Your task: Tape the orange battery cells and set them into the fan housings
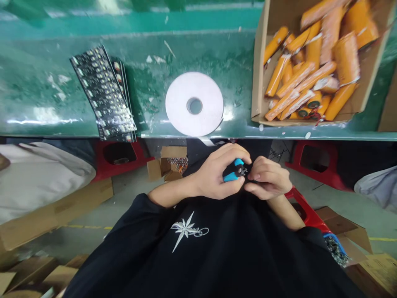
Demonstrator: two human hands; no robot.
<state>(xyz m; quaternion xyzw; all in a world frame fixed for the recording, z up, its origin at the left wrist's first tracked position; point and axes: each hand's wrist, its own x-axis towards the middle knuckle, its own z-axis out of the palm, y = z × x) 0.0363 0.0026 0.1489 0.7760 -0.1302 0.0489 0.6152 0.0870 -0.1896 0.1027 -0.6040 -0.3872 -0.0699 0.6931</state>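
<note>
In front of my chest, just off the table's near edge, my left hand (218, 171) is wrapped round blue-handled nippers (239, 169). Their small metal jaws point right, toward my other hand. My right hand (269, 178) is closed close beside the jaws, fingers curled and thumb against them; a small dark bit shows at the fingertips, too little to name. On the table beyond my hands lies a white tape roll (180, 99), its loose end hanging over the edge.
A stack of black circuit boards (102, 91) lies at the left of the green table (145, 82). An open cardboard box (258, 82) of orange-wrapped battery packs (310, 74) stands at the right. Red stools (316, 161) and people flank me. A small carton (173, 152) lies below.
</note>
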